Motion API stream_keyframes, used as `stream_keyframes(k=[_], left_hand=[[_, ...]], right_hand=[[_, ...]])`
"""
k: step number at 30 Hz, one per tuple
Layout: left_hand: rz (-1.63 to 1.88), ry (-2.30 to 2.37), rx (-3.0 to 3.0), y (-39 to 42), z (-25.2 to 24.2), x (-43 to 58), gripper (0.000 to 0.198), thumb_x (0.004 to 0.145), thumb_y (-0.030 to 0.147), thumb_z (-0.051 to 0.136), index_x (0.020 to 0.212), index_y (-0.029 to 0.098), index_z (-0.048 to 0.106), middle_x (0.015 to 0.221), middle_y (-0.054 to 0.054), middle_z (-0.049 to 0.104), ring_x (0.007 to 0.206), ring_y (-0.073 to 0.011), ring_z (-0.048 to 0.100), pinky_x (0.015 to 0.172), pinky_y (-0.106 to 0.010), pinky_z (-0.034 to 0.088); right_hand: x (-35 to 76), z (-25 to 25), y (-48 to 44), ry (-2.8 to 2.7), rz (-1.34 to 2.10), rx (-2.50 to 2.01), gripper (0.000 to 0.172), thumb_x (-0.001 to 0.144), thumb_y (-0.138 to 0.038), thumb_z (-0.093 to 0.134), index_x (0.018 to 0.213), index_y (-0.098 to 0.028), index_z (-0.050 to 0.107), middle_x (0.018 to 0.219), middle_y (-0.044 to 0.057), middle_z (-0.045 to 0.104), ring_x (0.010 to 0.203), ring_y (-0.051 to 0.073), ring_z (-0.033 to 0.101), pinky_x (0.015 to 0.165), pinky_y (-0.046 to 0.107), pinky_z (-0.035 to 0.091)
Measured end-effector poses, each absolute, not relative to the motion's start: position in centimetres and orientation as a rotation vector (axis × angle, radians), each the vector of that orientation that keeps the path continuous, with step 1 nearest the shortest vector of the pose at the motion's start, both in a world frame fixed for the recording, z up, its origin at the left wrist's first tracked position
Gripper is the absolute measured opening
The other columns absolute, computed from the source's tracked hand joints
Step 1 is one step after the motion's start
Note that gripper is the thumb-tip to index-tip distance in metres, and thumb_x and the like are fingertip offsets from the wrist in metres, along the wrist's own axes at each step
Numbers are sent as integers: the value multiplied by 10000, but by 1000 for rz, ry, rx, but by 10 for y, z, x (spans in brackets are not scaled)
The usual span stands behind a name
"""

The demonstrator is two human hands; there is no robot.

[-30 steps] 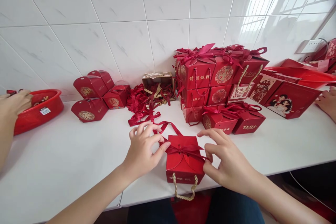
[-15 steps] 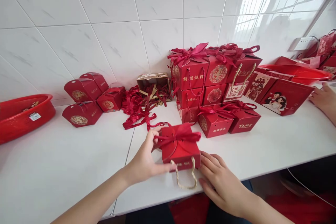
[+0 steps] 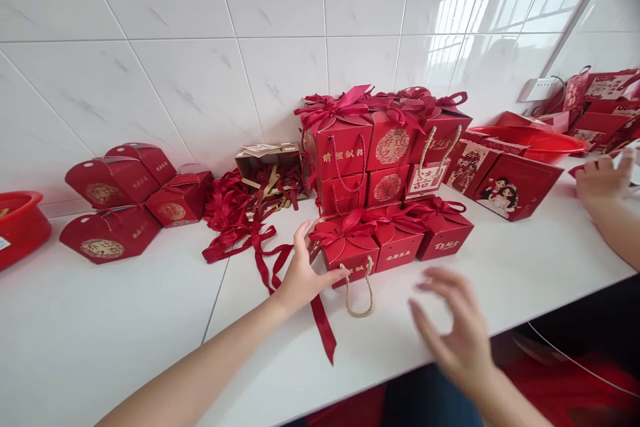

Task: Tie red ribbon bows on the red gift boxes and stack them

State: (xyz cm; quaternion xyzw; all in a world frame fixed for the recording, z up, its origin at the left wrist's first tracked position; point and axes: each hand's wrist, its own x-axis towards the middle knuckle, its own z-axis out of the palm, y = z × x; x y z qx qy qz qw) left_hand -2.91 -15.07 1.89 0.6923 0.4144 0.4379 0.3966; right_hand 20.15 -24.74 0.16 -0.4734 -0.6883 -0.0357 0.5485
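My left hand (image 3: 310, 273) grips the left side of a red gift box (image 3: 351, 265), thumb on its front and fingers behind. A bow tops this box, and a gold rope handle (image 3: 361, 313) hangs from its front. It stands in line with two other bow-tied boxes, the middle box (image 3: 399, 247) and the right box (image 3: 446, 240). My right hand (image 3: 453, 327) is in the air over the table's front edge, fingers apart and slightly blurred, holding nothing. Beneath my left wrist a loose red ribbon (image 3: 323, 327) trails across the white table.
Behind stands a stack of red gift boxes (image 3: 345, 147). Left of it are a carton of tags (image 3: 273, 170), a ribbon heap (image 3: 227, 207) and several boxes (image 3: 110, 233). Red basins (image 3: 20, 220) stand at both sides. At right, another person's hand (image 3: 605, 180) is near a picture-printed box (image 3: 520, 190).
My left hand has pushed the gift box back into line with the two boxes. My right hand has come off its side and moved right. The camera view has shifted right.
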Motion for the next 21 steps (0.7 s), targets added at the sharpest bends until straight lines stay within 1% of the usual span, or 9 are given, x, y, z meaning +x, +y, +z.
stream_keyframes(k=[1,3,4,6,10,14,16,19,21], left_hand=[[1092,1059,1750,-153,18,-29,1024,688,364,787,1414,277,71,1478,-149,339,1385,-282,327,1134,-483,297],[1085,1038,1769,-156,18,-26,1030,683,363,791,1431,292,87,1519,-137,281,1399,-291,299,1138,-484,294],[1092,1017,1783,-156,18,-23,1024,680,359,794,1432,303,102,1539,-126,242,1408,-291,281,1140,-481,294],[1107,978,1788,-155,17,-18,1004,679,351,796,1428,318,128,1558,-109,197,1415,-286,263,1138,-474,304],[1131,993,1744,-149,15,-11,967,680,340,797,1411,318,165,1529,-100,247,1399,-280,292,1132,-474,314],[1175,1075,1737,-148,11,-10,881,709,356,770,1388,290,213,1484,-109,284,1401,-295,271,1152,-490,258],[1157,1117,1687,-149,8,-11,871,716,371,762,1382,276,209,1471,-131,284,1387,-314,295,1139,-516,262],[1096,1119,1586,-149,4,-12,917,702,395,771,1384,288,167,1454,-145,300,1334,-324,383,1090,-532,335],[1069,1079,1538,-147,3,-14,949,696,395,778,1393,307,141,1447,-137,317,1308,-314,420,1066,-517,373]], right_hand=[[218,2,-237,-1466,-144,-1224,313,816,-247,629,1114,-218,535,1134,120,530,1128,276,498,942,466,432],[250,3,-216,-1240,-110,-1355,577,786,-378,669,1294,-219,447,1306,161,449,1273,338,389,968,534,415],[263,2,-206,-1176,-50,-1399,642,793,-429,650,1348,-226,399,1363,163,414,1296,346,370,990,561,393],[280,-3,-189,-1104,118,-1454,694,818,-494,595,1406,-240,329,1427,154,376,1311,342,370,1019,580,367],[286,-15,-174,-1081,369,-1432,697,815,-529,587,1402,-247,337,1421,131,414,1263,309,456,1033,525,391],[286,-17,-175,-1072,367,-1415,627,836,-545,552,1367,-254,387,1363,119,472,1197,282,517,1010,490,420],[297,-15,-172,-1021,355,-1412,551,870,-550,491,1329,-252,430,1247,106,558,1104,263,579,971,481,453],[325,-13,-149,-965,374,-1393,410,895,-522,463,1155,-219,552,943,65,663,832,221,666,799,420,552],[344,-12,-120,-984,373,-1407,313,876,-474,538,948,-181,619,783,54,663,664,201,654,633,373,570]])
